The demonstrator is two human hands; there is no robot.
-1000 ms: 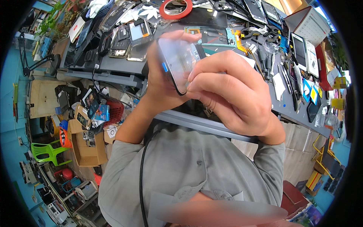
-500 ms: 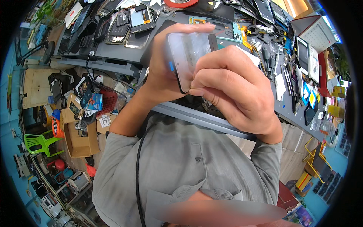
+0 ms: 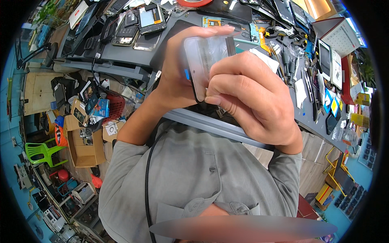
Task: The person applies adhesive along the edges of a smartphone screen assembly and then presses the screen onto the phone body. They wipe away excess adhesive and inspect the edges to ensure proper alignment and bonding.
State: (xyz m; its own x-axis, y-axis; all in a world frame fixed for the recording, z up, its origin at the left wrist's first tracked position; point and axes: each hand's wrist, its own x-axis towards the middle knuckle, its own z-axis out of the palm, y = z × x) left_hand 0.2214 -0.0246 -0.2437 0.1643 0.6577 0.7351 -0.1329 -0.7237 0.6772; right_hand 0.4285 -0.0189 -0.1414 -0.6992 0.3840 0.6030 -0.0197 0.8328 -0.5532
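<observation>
A phone screen panel (image 3: 196, 56), pale and glossy with a dark edge and a small blue tab (image 3: 187, 74), is held up above the bench's near edge. My left hand (image 3: 173, 67) wraps round its left side, with fingers along the far edge. My right hand (image 3: 255, 95) is closed in a pinch at the panel's near corner, thumb against bent index finger. Those fingers cover the right part of the panel. Whether they grip the panel's edge or a thin film on it, I cannot tell.
On the grey bench lie opened phones (image 3: 151, 20) at the far left and a red tape ring (image 3: 193, 2) at the back. Pliers, screwdrivers (image 3: 286, 60) and tweezers crowd the right. A black cable (image 3: 148, 178) runs down my shirt. Boxes and a green chair (image 3: 46, 154) stand at left.
The panel and both hands have shifted very slightly to the right. My left hand's hold and the right-hand pinch at the near corner look the same.
</observation>
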